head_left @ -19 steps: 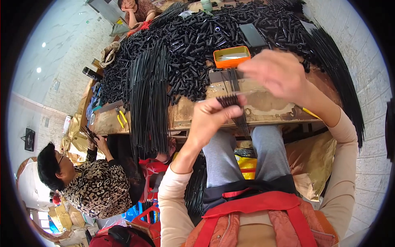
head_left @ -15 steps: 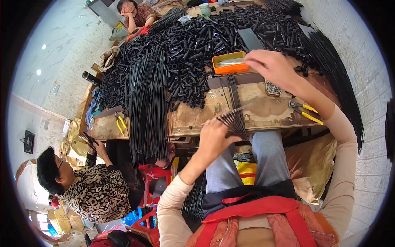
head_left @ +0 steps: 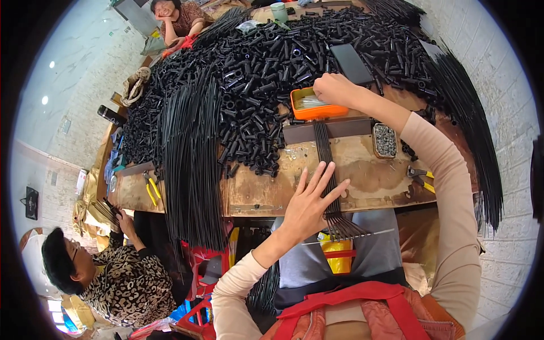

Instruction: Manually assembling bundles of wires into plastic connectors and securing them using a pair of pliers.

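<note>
My left hand [head_left: 310, 199] lies with its fingers spread on a narrow bundle of thin black rods [head_left: 323, 146]. The bundle runs over a dark grey strip [head_left: 353, 127] on the wooden table. Its near ends fan out past the table edge above my lap, with a thin metal rod [head_left: 378, 232] across them. My right hand [head_left: 335, 90] is at the orange plastic box [head_left: 321, 113], which holds thin, pale needle-like pieces [head_left: 310, 102]. Its fingers are closed together, but their tips are partly hidden, so what they hold cannot be made out.
A small tin [head_left: 385, 155] of metal bits and yellow-handled pliers [head_left: 423, 179] are at right. Behind lie a dark phone [head_left: 351, 63] and heaped black tubular parts [head_left: 266, 73]. Long black rods [head_left: 192, 158] hang over the edge at left. One co-worker [head_left: 122, 277] sits left, another [head_left: 182, 21] far off.
My left hand has gone from gripping the bundle's near ends to lying flat on it; those ends now hang lower, past the table edge. My right hand has moved left to the orange box.
</note>
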`<state>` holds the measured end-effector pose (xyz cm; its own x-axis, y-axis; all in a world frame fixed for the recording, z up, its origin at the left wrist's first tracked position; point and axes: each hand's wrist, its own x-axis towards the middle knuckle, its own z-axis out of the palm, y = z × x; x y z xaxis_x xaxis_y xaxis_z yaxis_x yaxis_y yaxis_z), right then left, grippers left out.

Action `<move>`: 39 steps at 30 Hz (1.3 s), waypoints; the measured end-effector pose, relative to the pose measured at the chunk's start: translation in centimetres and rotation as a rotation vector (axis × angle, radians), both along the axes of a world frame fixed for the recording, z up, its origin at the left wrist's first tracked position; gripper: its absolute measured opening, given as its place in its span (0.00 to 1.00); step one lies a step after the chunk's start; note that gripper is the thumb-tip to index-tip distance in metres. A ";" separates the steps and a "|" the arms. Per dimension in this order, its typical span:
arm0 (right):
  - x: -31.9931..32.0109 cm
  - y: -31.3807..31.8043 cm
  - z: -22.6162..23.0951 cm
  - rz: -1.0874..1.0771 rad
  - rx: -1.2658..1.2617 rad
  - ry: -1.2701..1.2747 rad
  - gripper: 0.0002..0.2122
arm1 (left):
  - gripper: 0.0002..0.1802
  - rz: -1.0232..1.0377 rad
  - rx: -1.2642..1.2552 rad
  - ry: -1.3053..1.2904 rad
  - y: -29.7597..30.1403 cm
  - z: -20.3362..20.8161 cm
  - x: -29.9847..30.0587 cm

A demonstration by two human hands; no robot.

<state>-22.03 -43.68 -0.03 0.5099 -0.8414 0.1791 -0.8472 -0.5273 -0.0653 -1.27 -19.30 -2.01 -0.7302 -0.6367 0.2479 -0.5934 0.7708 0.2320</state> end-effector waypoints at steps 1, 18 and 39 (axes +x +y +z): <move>-0.1 0.1 0.1 0.020 0.011 -0.010 0.04 | 0.45 -0.005 0.026 0.052 -0.2 -0.3 0.0; -4.3 10.8 -0.2 0.258 -0.102 -0.152 0.14 | 0.44 -0.046 0.032 -0.036 -0.3 0.6 0.0; -3.8 9.2 -0.6 0.357 -0.081 -0.128 0.13 | 0.44 -0.043 0.020 -0.039 -0.5 0.1 -0.1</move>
<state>-25.84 -34.44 -0.60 0.7371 -0.5955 0.3195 -0.5971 -0.7953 -0.1048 -1.35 -19.75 -1.93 -0.7656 -0.6093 0.2065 -0.5689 0.7911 0.2247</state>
